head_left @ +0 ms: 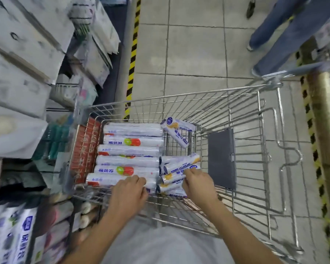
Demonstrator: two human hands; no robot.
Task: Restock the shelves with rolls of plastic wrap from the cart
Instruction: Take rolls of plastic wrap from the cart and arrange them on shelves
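Observation:
A wire shopping cart point(240, 119) stands in front of me. Its near left part holds several long white rolls of plastic wrap point(131, 151) laid side by side. To their right lie several shorter rolls with purple and yellow print point(177, 168), and one more short roll point(177, 130) leans at the back. My left hand point(129, 191) reaches down onto the nearest long roll point(103, 180), fingers curled over it. My right hand point(198, 184) is on the pile of short rolls, its fingers curled around them. The shelves point(27, 92) rise on my left.
The shelves on the left carry white packages, blurred, and bagged goods point(10, 233) low down. A yellow-black striped edge point(132, 54) runs along the tiled floor. Another person's legs in jeans point(286, 31) stand at the far right beside a gold post point(324, 130).

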